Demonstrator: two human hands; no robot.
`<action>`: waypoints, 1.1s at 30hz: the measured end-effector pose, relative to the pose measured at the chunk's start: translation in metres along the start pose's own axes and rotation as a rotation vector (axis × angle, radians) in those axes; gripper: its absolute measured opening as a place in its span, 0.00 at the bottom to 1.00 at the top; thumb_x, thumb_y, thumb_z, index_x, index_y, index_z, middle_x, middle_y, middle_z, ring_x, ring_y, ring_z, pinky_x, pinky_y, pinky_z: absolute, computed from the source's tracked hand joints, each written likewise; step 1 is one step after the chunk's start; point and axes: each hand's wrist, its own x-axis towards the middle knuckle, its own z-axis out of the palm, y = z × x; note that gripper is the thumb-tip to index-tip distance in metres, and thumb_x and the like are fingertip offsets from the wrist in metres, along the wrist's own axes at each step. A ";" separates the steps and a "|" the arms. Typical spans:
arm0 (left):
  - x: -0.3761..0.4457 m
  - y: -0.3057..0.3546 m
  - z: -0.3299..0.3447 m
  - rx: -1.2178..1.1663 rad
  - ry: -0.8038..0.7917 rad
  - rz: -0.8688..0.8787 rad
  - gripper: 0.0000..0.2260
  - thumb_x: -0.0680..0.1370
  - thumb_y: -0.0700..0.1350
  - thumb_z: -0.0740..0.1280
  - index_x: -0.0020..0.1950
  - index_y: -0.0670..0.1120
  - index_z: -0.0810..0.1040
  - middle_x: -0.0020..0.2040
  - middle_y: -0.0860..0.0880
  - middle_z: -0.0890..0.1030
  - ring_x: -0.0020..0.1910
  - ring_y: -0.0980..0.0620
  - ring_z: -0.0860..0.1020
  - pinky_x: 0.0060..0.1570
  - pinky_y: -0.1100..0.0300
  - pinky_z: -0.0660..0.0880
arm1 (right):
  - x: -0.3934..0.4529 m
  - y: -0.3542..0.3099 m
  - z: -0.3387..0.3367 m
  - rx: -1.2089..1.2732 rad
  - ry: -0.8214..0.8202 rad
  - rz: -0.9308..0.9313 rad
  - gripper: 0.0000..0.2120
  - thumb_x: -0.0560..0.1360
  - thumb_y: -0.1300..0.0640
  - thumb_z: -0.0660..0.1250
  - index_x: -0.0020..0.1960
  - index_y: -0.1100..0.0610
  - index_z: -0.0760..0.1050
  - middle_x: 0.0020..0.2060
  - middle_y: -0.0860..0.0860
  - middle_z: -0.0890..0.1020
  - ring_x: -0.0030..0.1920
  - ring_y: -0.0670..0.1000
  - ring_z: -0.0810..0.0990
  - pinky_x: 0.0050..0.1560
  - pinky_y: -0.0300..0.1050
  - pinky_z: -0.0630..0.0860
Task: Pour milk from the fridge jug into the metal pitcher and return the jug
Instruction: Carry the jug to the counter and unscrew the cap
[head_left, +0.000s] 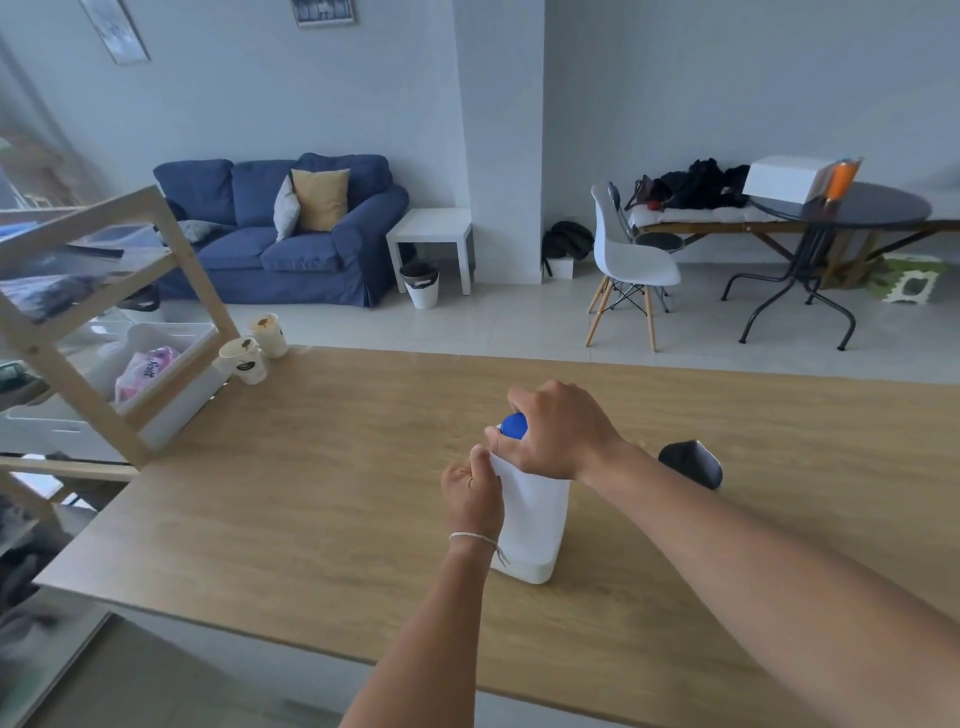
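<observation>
Jug: my white milk jug (535, 525) stands upright on the wooden tabletop (322, 467), near the middle, somewhat toward the near edge.
Cap: the blue cap (514, 426) sits on the jug's neck; whether it is loose or tight cannot be told.
Right hand: my right hand (558, 431) arches over the jug's top, fingers wrapped around the cap.
Left hand: my left hand (474, 493) is clenched around the jug's handle side, just below the neck.
Pitcher: the dark, rounded object (692, 463) near the jug, toward the tabletop's right edge, is probably the metal pitcher; its opening is not clear.
Step in hand: I judge this to be the uncapping before the pour.
Technique: I brace the jug firmly with the left hand so only the cap turns, keep the base flat on the tabletop, and avoid squeezing the soft wall, which could push milk out once the cap frees.
</observation>
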 end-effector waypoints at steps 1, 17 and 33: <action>0.003 -0.001 0.000 -0.009 -0.016 0.000 0.24 0.73 0.51 0.57 0.28 0.32 0.60 0.27 0.42 0.63 0.29 0.47 0.60 0.25 0.61 0.60 | 0.001 0.001 0.000 0.008 -0.003 0.000 0.24 0.70 0.38 0.67 0.32 0.57 0.66 0.22 0.47 0.66 0.25 0.55 0.66 0.26 0.42 0.57; 0.038 -0.005 -0.011 -0.147 -0.216 -0.128 0.17 0.70 0.47 0.61 0.28 0.41 0.56 0.25 0.51 0.58 0.25 0.52 0.55 0.24 0.63 0.55 | 0.010 0.019 -0.028 0.154 -0.336 -0.244 0.20 0.75 0.42 0.65 0.65 0.47 0.77 0.50 0.43 0.72 0.41 0.46 0.74 0.43 0.43 0.72; 0.042 -0.007 -0.009 -0.019 -0.140 -0.007 0.19 0.72 0.45 0.58 0.24 0.53 0.55 0.22 0.57 0.57 0.23 0.55 0.55 0.22 0.65 0.57 | -0.082 0.060 0.062 0.687 0.089 0.565 0.18 0.81 0.63 0.63 0.67 0.46 0.71 0.63 0.48 0.78 0.62 0.48 0.78 0.65 0.45 0.75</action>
